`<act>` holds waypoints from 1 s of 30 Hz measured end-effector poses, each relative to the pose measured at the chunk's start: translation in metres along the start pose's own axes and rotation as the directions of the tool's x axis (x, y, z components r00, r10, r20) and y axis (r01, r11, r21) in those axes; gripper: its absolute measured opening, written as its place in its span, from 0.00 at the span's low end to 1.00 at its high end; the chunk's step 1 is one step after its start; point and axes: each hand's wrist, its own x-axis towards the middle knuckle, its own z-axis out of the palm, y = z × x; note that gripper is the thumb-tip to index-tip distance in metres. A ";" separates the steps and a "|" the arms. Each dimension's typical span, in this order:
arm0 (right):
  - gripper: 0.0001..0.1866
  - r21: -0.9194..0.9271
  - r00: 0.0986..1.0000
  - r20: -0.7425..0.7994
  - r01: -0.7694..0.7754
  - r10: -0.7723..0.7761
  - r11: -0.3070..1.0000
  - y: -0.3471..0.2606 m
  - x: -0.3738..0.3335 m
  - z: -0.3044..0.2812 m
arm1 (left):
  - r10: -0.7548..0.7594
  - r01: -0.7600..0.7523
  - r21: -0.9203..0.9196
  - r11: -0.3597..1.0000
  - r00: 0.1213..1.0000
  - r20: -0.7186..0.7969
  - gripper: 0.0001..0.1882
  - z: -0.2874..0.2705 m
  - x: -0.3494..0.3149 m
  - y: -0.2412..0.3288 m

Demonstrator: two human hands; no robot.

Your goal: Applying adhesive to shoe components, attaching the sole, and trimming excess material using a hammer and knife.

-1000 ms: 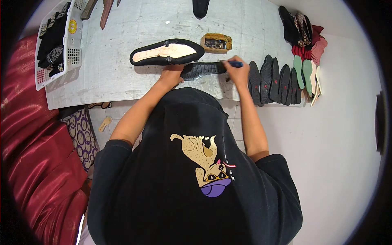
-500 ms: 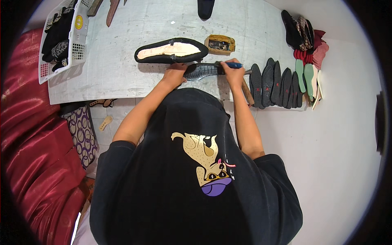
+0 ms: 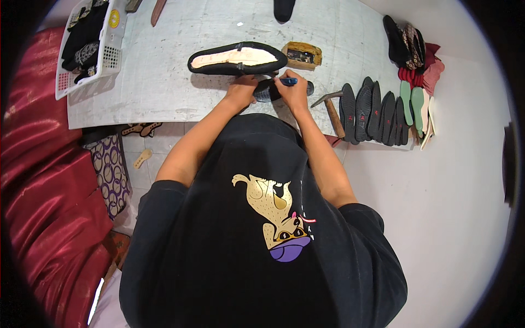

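Observation:
A black patterned shoe sole [image 3: 264, 93] lies near the front edge of the table. My left hand [image 3: 242, 92] grips its left end. In my right hand [image 3: 294, 94], above the middle of the sole, is a short blue pen-like tool [image 3: 289, 81]; its working tip is hidden by the fingers. Just beyond the sole rests an upturned black shoe upper [image 3: 269, 66], its pale underside [image 3: 240, 57] facing up. A hammer [image 3: 334, 117] with a wooden handle lies to the right of my right hand.
A small wooden box [image 3: 304, 48] stands beyond my right hand. Several dark soles [image 3: 363, 112] line the right edge, beside green insoles [image 3: 418, 106] and fabric shoe parts [image 3: 399, 46]. At the left is a white basket [image 3: 112, 64] of black items. A single black sole [image 3: 284, 10] lies at the far edge.
My right hand has moved left along the sole with the blue tool, uncovering the sole's right end. The hammer's head now shows. My left hand stays at the left end.

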 end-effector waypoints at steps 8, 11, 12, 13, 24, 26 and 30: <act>0.12 -0.086 0.999 0.030 0.022 -0.020 0.996 0.005 -0.027 -0.013 | 0.028 -0.028 0.003 1.000 0.988 -0.151 0.24 0.012 -0.001 0.001; 0.12 -0.079 1.000 0.012 0.007 -0.006 0.997 0.005 -0.038 -0.015 | 0.040 -0.036 0.026 0.999 0.984 -0.173 0.22 0.014 0.002 0.001; 0.12 -0.071 1.000 0.013 0.014 -0.013 0.997 0.005 -0.041 -0.014 | 0.042 -0.038 0.025 0.999 0.984 -0.174 0.22 0.015 0.000 0.002; 0.12 -0.066 1.000 0.019 0.026 -0.024 0.997 0.005 -0.043 -0.013 | 0.001 0.004 0.041 0.999 0.993 -0.120 0.25 0.014 -0.001 0.004; 0.11 -0.007 0.977 0.021 0.212 -0.212 0.977 -0.009 0.005 0.005 | -0.061 0.065 0.081 0.995 0.996 -0.060 0.24 0.007 -0.001 0.018; 0.11 0.007 0.979 0.033 0.202 -0.202 0.979 -0.004 0.003 0.005 | -0.055 0.064 0.083 0.994 0.993 -0.108 0.19 0.011 -0.001 0.015; 0.10 -0.020 0.998 0.029 0.061 -0.061 0.998 -0.002 -0.009 -0.009 | 0.004 0.029 0.117 0.993 0.963 -0.270 0.12 0.023 -0.004 0.010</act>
